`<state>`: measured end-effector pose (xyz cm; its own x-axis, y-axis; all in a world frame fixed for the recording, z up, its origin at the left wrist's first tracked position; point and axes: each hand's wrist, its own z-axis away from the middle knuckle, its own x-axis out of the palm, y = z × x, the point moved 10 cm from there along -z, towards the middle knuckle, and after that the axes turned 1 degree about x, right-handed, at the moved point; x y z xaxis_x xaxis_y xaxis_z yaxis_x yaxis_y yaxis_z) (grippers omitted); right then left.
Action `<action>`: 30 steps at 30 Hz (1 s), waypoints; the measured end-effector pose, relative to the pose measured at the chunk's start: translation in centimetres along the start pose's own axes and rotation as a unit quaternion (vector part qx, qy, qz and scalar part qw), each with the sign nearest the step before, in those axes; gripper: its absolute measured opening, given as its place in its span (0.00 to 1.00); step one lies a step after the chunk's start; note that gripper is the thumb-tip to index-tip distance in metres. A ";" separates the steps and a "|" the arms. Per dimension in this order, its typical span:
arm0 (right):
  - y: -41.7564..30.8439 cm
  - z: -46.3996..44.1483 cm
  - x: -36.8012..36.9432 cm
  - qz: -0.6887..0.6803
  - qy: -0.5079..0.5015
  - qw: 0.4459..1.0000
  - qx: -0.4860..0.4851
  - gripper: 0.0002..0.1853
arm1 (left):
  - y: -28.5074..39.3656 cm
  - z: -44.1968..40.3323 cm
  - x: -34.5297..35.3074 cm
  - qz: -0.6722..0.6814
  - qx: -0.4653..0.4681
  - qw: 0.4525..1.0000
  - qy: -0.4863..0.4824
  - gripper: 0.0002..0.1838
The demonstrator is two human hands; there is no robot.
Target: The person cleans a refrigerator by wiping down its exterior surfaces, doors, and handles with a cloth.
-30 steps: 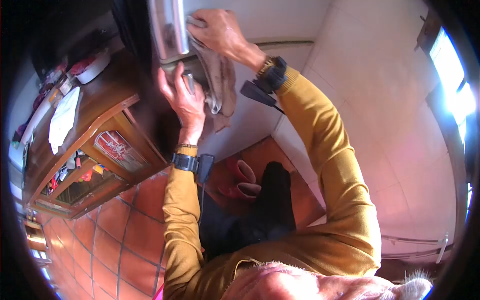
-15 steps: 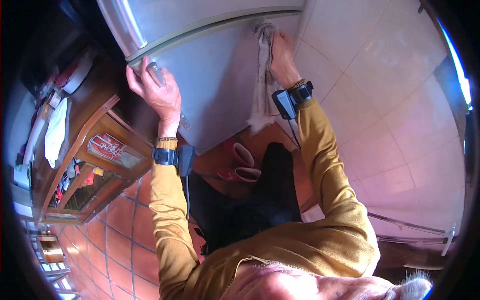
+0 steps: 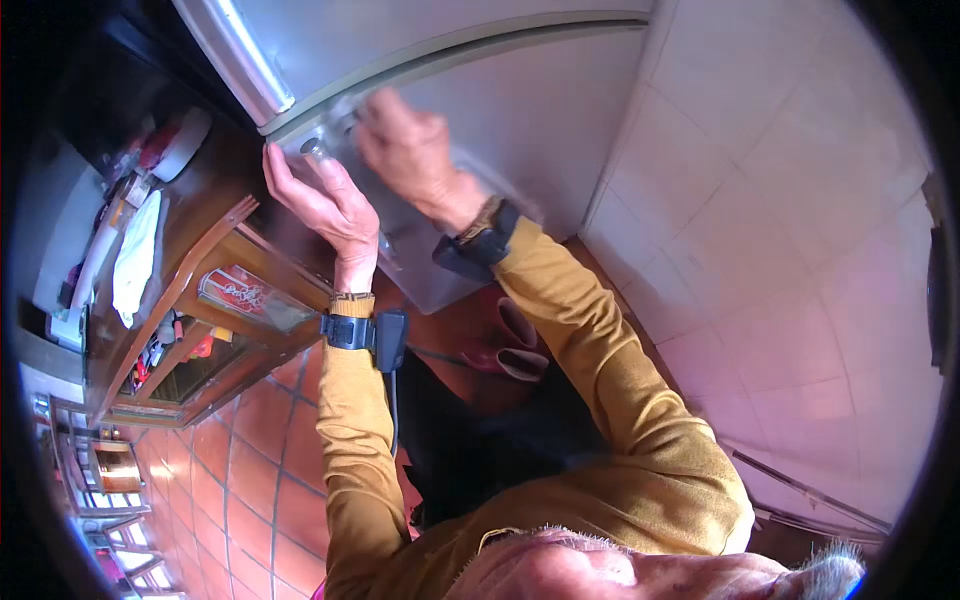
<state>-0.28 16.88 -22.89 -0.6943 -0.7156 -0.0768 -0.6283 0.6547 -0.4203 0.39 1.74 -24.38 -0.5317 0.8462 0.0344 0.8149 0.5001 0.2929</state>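
Note:
A grey-white cloth (image 3: 345, 118), blurred by motion, is bunched under my right hand (image 3: 415, 150) at the upper left of the lower refrigerator door (image 3: 540, 110). The fingers of that hand are closed on the cloth, and part of it trails below the wrist. My left hand (image 3: 325, 205) lies against the door's left edge, fingers stretched out and thumb beside the upper end of the metal door handle (image 3: 312, 148). It covers the middle of the handle.
Above is the upper door with its own long handle (image 3: 245, 65). A wooden cabinet (image 3: 225, 300) with glass panes stands at left, a white cloth (image 3: 135, 255) on its top. Tiled wall (image 3: 750, 250) rises at right. Pink-red footwear (image 3: 520, 360) is on the terracotta floor (image 3: 250, 440).
My right hand has swept the cloth leftward across the door, from its right side to near the handle. My left hand stays at the door's edge, its fingers straighter. The view has shifted slightly.

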 end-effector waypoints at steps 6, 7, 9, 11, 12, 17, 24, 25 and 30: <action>-0.3 -0.2 0.5 0.003 -0.086 0.993 -0.076 0.09 | 0.2 0.1 0.0 -0.011 0.004 1.000 0.007 0.33; 1.0 0.2 0.4 0.034 -0.130 0.989 -0.062 0.10 | 0.2 0.0 0.0 -0.011 0.008 1.000 0.005 0.33; 3.4 0.0 -3.9 0.014 -0.041 0.999 0.034 0.10 | 0.2 0.0 0.0 -0.018 0.007 1.000 0.002 0.33; 3.0 -0.1 -3.7 0.018 -0.022 0.999 0.033 0.10 | 0.2 0.1 -0.1 -0.011 0.008 1.000 0.004 0.32; 2.8 -0.2 -4.1 0.027 0.004 0.999 0.035 0.10 | 0.1 0.2 -0.1 -0.014 0.008 1.000 0.002 0.32; -2.0 -0.4 0.2 -0.048 -0.030 0.997 -0.048 0.08 | 0.4 0.0 -0.1 0.009 0.011 1.000 0.006 0.30; 0.2 4.6 2.1 -0.039 -0.072 0.997 0.005 0.08 | 0.1 0.1 -0.4 0.026 0.005 0.999 0.027 0.27; 0.0 4.2 2.0 -0.040 -0.071 0.997 0.007 0.08 | 0.0 0.2 -0.4 0.016 0.005 1.000 0.022 0.27; -1.4 0.7 1.4 -0.055 -0.062 0.997 -0.008 0.10 | -1.3 0.6 -0.4 0.089 -0.042 0.994 0.050 0.26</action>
<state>-0.13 14.77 -23.05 -0.5735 -0.8068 -0.1420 -0.7044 0.5742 -0.4173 -0.29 0.92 -25.38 -0.4045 0.8952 0.1871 0.8785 0.3234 0.3517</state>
